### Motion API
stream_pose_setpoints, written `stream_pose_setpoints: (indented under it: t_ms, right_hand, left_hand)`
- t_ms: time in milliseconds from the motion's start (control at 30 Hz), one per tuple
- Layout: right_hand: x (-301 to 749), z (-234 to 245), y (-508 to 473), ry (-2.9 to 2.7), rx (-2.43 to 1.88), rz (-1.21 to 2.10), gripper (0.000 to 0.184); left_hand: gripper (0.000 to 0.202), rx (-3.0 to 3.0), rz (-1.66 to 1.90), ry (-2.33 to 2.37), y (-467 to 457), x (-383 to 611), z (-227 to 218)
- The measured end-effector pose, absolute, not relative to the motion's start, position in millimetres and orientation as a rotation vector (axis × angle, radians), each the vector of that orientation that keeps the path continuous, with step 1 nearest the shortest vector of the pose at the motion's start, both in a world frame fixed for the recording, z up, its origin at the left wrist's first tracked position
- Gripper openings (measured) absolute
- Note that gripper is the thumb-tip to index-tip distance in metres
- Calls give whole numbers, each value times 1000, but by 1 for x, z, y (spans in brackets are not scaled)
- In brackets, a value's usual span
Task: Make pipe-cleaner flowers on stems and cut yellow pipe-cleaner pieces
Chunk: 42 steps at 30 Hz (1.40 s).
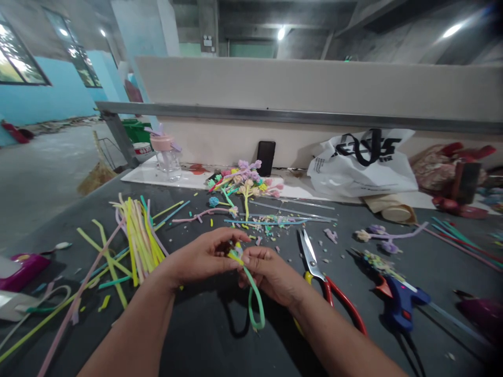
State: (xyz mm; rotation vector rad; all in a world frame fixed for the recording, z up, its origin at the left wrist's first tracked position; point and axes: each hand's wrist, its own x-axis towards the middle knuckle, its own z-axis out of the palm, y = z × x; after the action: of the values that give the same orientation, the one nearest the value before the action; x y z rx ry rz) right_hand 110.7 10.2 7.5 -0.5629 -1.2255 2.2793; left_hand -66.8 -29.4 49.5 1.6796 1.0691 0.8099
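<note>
In front of me, my left hand (214, 252) and my right hand (267, 269) meet over the dark table, fingertips pinched together. Between them is a small piece made of yellow pipe cleaner (235, 256) with pale bits at its top. From the right fingers hangs a green pipe cleaner (257, 303), bent into a loop. The fingers partly hide where the yellow and green parts meet. Scissors (314, 256) with red and yellow handles lie open beside my right forearm. Left of my left hand lies a bundle of yellow and pink pipe cleaners (139, 238).
A blue glue gun (404, 303) rests at the right near a purple pipe-cleaner flower (387, 235). Finished flowers (247, 178), clear glue sticks (298, 213) and scraps lie farther back. A phone (266, 157), a white bag (363, 165) and a clear cup (167, 162) stand along the back.
</note>
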Motion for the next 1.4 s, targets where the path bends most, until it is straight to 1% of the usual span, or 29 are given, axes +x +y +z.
stream_pose_setpoints:
  t_ms: [167,300,500,800,967,1167,1267,1400]
  right_hand:
    - [112,6,12,-1352,-672,2150,28]
    - [113,4,13,-1567,-712,1992,30]
    - [114,15,10,-1889,-798,1672,39]
    - [118,14,12,-2050,-814,1571,42]
    - [117,7,14,-2028,-801,1605,41]
    - [114,1,13,-1814,-734,1723,35]
    - [113,1,12,-1701,-666,1781,34]
    - [117,7,12,-1403,-465,1964,24]
  left_hand:
    - [32,1766,771,1155,-28,-63,51]
    - [33,1766,776,1195,-27,-63,49]
    - [35,1777,768,1235,-26,-64,45]
    - [31,1791,724,1232,-26,-61,47]
    - [32,1743,752,1243,-25,-60,47]
    - [36,1562,910,1144,-27,-56,50]
    - [44,1420,967,1004,-29,-55,51]
    - [58,1280,1092,786,-32,-55,52]
